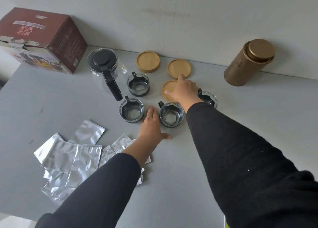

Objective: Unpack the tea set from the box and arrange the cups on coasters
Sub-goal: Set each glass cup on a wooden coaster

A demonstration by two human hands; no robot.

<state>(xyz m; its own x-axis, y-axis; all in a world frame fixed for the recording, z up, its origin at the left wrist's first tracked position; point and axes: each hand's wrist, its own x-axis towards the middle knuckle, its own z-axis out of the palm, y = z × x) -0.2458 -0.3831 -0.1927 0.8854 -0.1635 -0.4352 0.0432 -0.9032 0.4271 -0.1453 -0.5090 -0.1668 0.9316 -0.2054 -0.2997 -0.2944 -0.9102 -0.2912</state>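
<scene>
Several glass cups with black holders stand on the grey table: one beside the teapot, one left of my left hand, one right of it, and one partly hidden behind my right forearm. Three round wooden coasters lie near the wall: far left, middle, and the nearest, partly under my right hand. My right hand lies flat on that nearest coaster with fingers straight. My left hand rests flat on the table between two cups. All cups stand on the bare table.
A glass teapot with black lid and handle stands left of the cups. The dark red box sits at the far left. A gold tin canister stands at the wall on the right. Several silver foil sachets lie near left.
</scene>
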